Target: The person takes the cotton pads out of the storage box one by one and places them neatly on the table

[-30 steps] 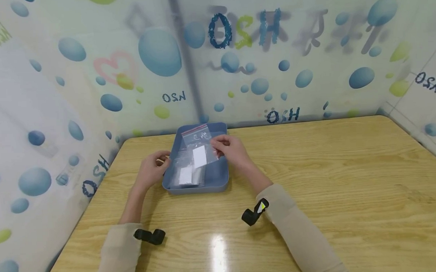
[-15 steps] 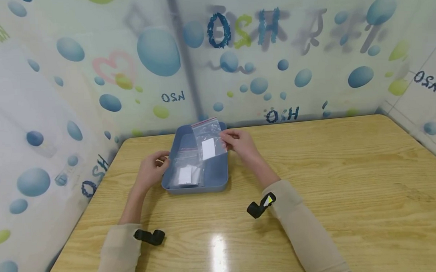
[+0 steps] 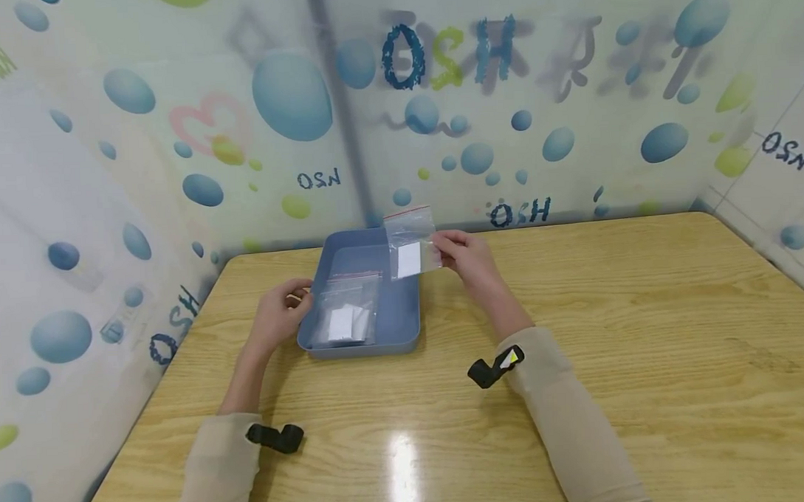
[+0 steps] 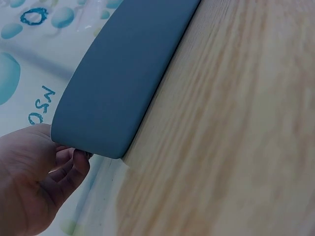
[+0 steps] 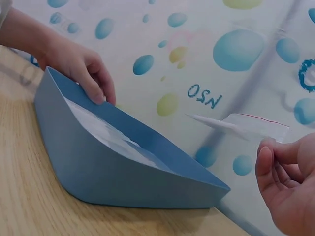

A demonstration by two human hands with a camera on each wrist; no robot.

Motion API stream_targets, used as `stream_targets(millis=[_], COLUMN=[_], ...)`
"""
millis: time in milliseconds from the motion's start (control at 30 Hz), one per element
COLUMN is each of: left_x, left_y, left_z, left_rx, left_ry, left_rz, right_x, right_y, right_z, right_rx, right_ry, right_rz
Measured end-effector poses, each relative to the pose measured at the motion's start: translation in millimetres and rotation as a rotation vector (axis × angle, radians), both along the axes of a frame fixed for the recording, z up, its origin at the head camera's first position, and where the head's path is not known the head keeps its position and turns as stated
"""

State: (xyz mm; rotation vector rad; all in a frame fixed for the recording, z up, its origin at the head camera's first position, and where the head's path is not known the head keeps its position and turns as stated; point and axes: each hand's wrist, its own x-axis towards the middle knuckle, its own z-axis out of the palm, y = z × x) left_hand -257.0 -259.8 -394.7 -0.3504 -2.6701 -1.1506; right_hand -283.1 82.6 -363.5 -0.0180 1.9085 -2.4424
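We see a tray [image 3: 399, 314] of smooth, matt blue plastic. The held bag [image 3: 411, 232] is thin, clear, shiny plastic, as are the bags [image 3: 350, 293] in the tray; the white insert [image 3: 409, 260] looks like matt paper. The tabletop [image 3: 610, 295] shows glossy wood grain. We take the sleeves [image 3: 577, 415] for matt cloth, the wrist cameras [image 3: 275, 437] for black plastic.

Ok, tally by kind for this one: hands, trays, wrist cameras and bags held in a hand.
Hands: 2 (left hand, right hand)
Trays: 1 (blue tray)
Wrist cameras: 2 (left camera, right camera)
Held bags: 1 (plastic bag)
Total: 6, leaving out the piled bags in the tray, too overlapped to count
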Motion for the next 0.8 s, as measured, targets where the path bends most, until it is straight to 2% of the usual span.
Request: stream_targets(millis=[267,567,800], left_x=[2.1,2.9,1.4], left_y=[0.4,1.2,-0.1], left_z=[2.5,3.9,2.4], left_rx=[0.013,-0.001,-0.007], left_ry=[-0.013,-0.005,-0.013], left_rz=[-0.003,-0.001,-0.009], right_x=[-6.4,-10.0,-11.4], right_y=[15.9,28.3,31.5], right_z=[-8.6,-19.3,-27.2], right_rx=[-0.04,-0.025,-0.04], right_ry=[-0.053,-0.04,-0.061], right_rz=[-0.063,-0.105,-0.14])
